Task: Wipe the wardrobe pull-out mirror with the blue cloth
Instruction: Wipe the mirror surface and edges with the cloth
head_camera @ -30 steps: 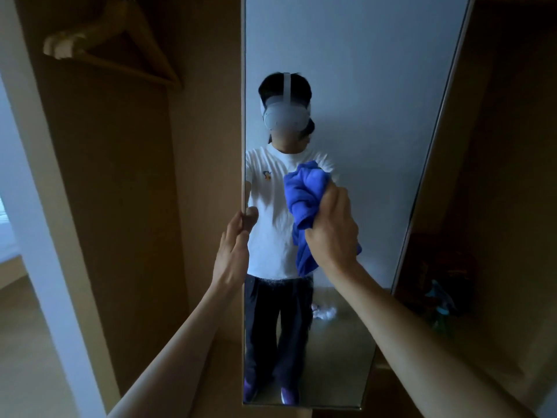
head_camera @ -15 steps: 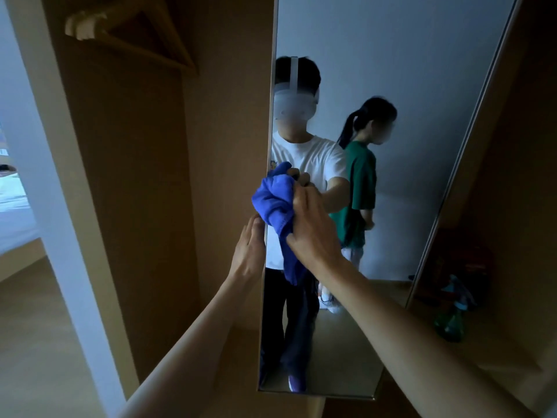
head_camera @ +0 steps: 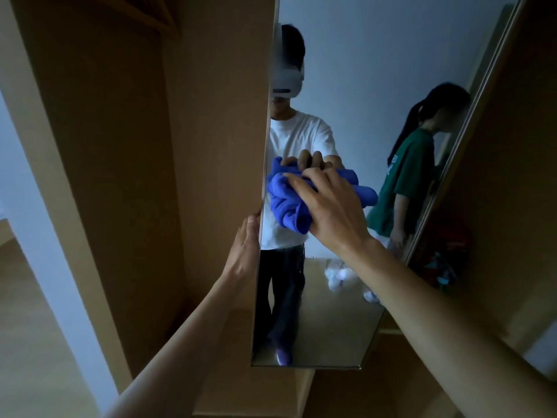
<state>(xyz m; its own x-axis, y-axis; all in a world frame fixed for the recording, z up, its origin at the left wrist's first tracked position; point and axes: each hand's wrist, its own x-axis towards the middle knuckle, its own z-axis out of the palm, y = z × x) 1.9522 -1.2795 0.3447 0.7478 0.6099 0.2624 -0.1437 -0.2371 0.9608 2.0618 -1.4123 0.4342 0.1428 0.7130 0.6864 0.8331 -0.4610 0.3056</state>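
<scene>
The tall pull-out mirror (head_camera: 346, 70) stands out from the wardrobe, its glass facing me. My right hand (head_camera: 328, 206) grips the bunched blue cloth (head_camera: 284, 203) and presses it against the glass close to the mirror's left edge, at mid height. My left hand (head_camera: 245, 245) holds that left edge just below the cloth, fingers wrapped behind the panel and mostly hidden. The glass reflects me and a second person in a green shirt.
Brown wardrobe panels (head_camera: 120, 146) rise on the left and a dark compartment (head_camera: 497, 176) lies to the right of the mirror. A teal and red object (head_camera: 443, 267) sits low inside that compartment. A pale door frame (head_camera: 39, 236) runs down the far left.
The cloth slid from the middle of the glass to its left edge and stays there. The view has shifted, so the mirror sits further right and shows a second person.
</scene>
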